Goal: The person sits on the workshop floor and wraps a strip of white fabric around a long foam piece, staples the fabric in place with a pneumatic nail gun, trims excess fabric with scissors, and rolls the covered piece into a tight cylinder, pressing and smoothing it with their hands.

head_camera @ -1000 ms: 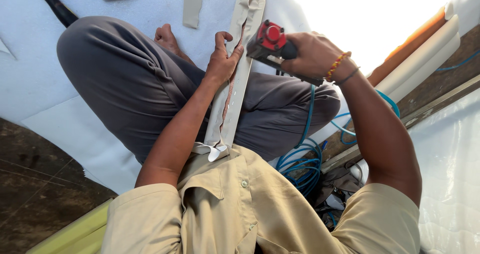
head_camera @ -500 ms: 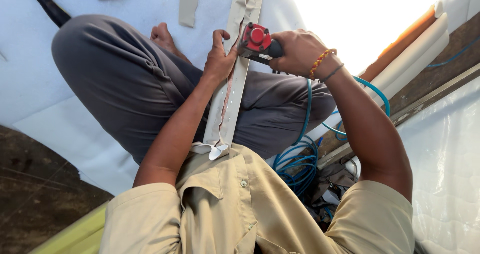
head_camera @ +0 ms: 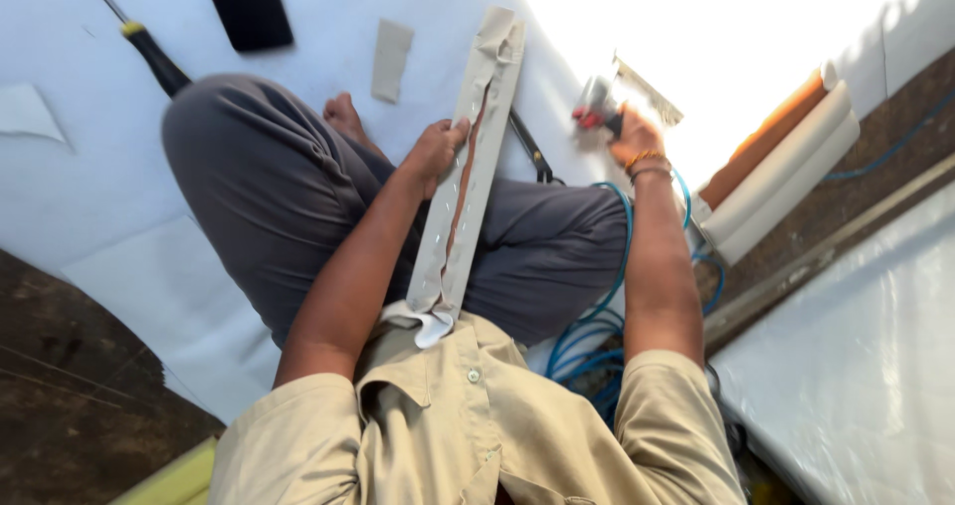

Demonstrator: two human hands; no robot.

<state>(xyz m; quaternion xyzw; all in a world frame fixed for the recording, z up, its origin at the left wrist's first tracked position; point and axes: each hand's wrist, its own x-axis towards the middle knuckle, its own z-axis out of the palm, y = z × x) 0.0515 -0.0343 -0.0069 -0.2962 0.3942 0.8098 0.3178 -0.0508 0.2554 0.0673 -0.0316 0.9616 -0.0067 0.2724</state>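
Strip (head_camera: pixel 466 182) of beige fabric-wrapped board is lying lengthwise across the person's lap, one end near their shirt, the other out over the white sheet (head_camera: pixel 90 216) on the floor. There's a row of staples down one side and an open seam in the middle showing the wood. Left hand (head_camera: pixel 435 151) is closed on the strip's edge about halfway up, fingers curled over it, pinning it down. Right hand (head_camera: pixel 629 137) is wrapped around a red staple gun (head_camera: pixel 597 107), held out to the side, off the strip, in the bright glare, so details there are washed out. A blue hose (head_camera: pixel 597 336) runs down by the right knee.

My read: this is a gap between staples on the fabric fold. Next shot would need the gun's nose brought onto the seam past the last staple, with the fabric kept taut.

Screwdriver (head_camera: pixel 149 52), phone (head_camera: pixel 247 5) and a fabric scrap (head_camera: pixel 390 59) are lying on the sheet.
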